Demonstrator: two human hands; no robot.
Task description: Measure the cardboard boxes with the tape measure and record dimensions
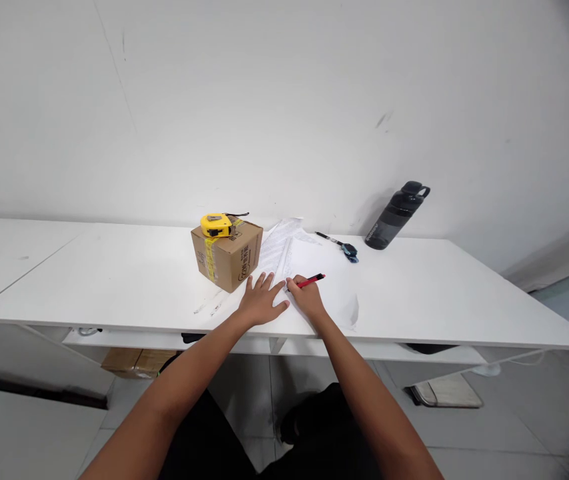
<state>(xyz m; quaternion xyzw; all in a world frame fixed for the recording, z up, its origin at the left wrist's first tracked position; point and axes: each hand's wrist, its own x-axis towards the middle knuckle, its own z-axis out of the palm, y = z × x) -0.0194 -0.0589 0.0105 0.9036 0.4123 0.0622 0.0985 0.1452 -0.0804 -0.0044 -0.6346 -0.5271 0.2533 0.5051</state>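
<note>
My right hand (pixel 306 296) is closed around a red pen (pixel 310 281) with a black end, its tip down near the paper. Under both hands lie white paper sheets (pixel 332 280), some covered with print or writing. My left hand (pixel 261 301) rests flat on the paper with fingers spread, just left of the pen. A clear ruler-like strip (pixel 283 259) seems to lie on the sheets beyond my hands. Close to my left fingertips stands a brown cardboard box (pixel 232 257) with yellow tape, and a yellow tape measure (pixel 216 225) sits on top of it.
A dark water bottle (pixel 395 217) stands at the back right by the wall. Behind the paper lie a black pen (pixel 328 238) and a small blue-black object (pixel 350 252). Below the white desk (pixel 439 293) are a shelf and cardboard boxes (pixel 137 362).
</note>
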